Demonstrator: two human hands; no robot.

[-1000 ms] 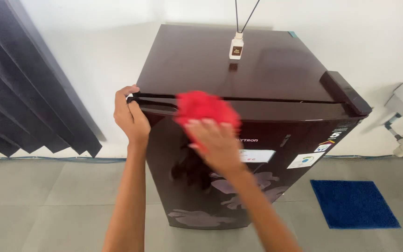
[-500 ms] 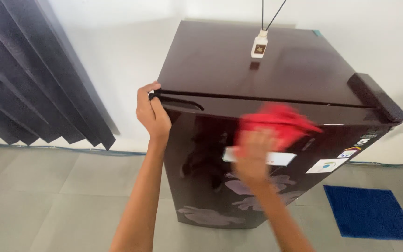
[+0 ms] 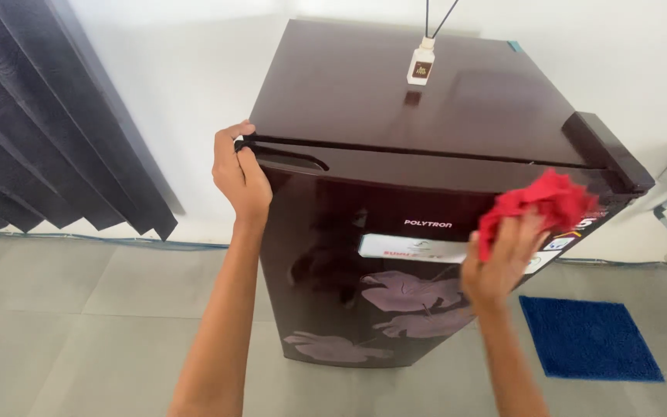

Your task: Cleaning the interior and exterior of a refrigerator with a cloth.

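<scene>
Wiping the upper right of a dark maroon refrigerator (image 3: 364, 232) door, right hand (image 3: 497, 266) clamped on a red cloth (image 3: 540, 202); left hand (image 3: 237, 174) closed over the door's top left corner. Next: probably firm sideways strokes, door steadied.

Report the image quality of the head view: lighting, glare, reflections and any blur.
Head view: even, bright daylight; the glossy dark refrigerator top mirrors the small white bottle and carries a pale sheen; its door reflects a dark silhouette; the red cloth in the right hand is slightly soft at the edges; the left hand on the door's top corner is sharp.
</scene>
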